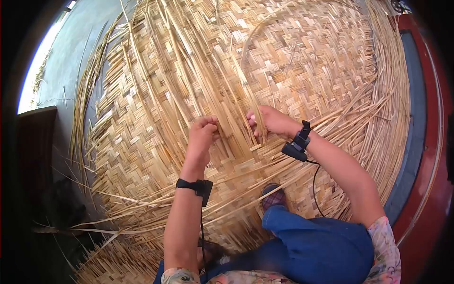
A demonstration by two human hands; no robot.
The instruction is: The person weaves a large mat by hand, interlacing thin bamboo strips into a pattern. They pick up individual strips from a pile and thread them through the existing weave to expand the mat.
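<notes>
Looking down from the head camera, I find the left hand (pixel 202 137) with its fingers bent and the thumb near the forefinger, so that only a narrow gap remains. It is at the left edge of a bundle of loose strips (pixel 215 102); whether something is pinched there, I cannot tell. To the other side of this bundle, the right hand (pixel 273 121) has its fingers curled inward, and a narrow strip (pixel 242 78) runs down across them. I cannot tell if these fingers grip it or only touch it.

The strips are straw-coloured, long and flat, dry in their look, some slightly bowed. They lie lengthwise upon a big woven mat (pixel 302 59), which is before the person and under both hands. Its weave makes a zigzag pattern of pale and brownish pieces, and at its borders the ends stick out, rough and uneven. Each wrist wears a black strap with a small device and thin cable. Below are smooth blue trousers (pixel 314 244) and a checked shoe (pixel 274 198), which is on the mat.
</notes>
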